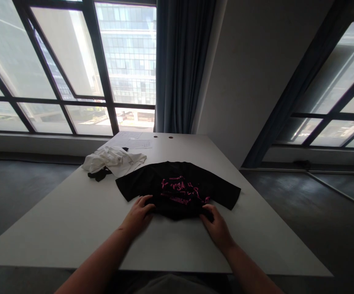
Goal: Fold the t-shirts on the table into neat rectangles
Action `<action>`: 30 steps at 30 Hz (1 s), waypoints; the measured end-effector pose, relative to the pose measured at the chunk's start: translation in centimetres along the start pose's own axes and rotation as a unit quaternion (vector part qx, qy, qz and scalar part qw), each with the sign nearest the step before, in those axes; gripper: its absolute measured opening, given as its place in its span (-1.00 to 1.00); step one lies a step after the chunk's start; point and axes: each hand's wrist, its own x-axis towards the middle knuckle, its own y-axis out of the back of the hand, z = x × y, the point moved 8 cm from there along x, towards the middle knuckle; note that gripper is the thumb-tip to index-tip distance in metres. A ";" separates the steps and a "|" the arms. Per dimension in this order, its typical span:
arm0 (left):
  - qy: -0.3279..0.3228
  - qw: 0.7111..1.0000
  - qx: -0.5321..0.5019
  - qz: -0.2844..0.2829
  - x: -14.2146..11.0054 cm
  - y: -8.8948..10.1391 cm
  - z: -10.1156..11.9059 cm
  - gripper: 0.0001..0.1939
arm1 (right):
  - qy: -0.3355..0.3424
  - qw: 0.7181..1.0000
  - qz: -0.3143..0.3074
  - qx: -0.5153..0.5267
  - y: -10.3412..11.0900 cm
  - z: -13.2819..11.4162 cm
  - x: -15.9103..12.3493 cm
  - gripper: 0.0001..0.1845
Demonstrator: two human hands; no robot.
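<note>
A black T-shirt (177, 171) with pink lettering lies on the white table, its two sleeves spread out to the sides. Its near edge is bunched or folded up toward the print. My left hand (140, 212) grips that near edge at the left, fingers curled over the cloth. At the right end of the same edge, my right hand (215, 224) pinches the fabric between thumb and fingers. The part of the shirt under the fold is hidden.
A crumpled white garment (112, 159) with a black piece (99, 174) beside it lies at the left of the table (177, 249). Papers (136, 143) rest near the far edge, close to two round dark spots. Behind stand windows, a blue curtain (179, 65) and a pillar.
</note>
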 end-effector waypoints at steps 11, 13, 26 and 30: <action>0.079 0.988 -0.133 0.013 3.3 10.7 2.7 -0.80 | 0.070 0.984 -0.161 -0.032 6.9 -6.2 6.1 -0.43; 0.120 0.980 -0.160 0.004 3.9 12.4 2.6 -0.79 | 0.107 0.970 -0.209 -0.060 8.6 -9.0 7.4 -0.40; 0.199 0.851 -0.375 -0.308 -2.9 9.7 -0.7 -0.22 | -0.114 0.885 -0.451 0.003 9.5 -3.7 1.8 -0.41; 0.245 0.937 -0.143 -0.204 0.2 6.6 -5.0 -0.43 | -0.064 0.911 -0.404 -0.046 7.4 0.7 4.5 -0.42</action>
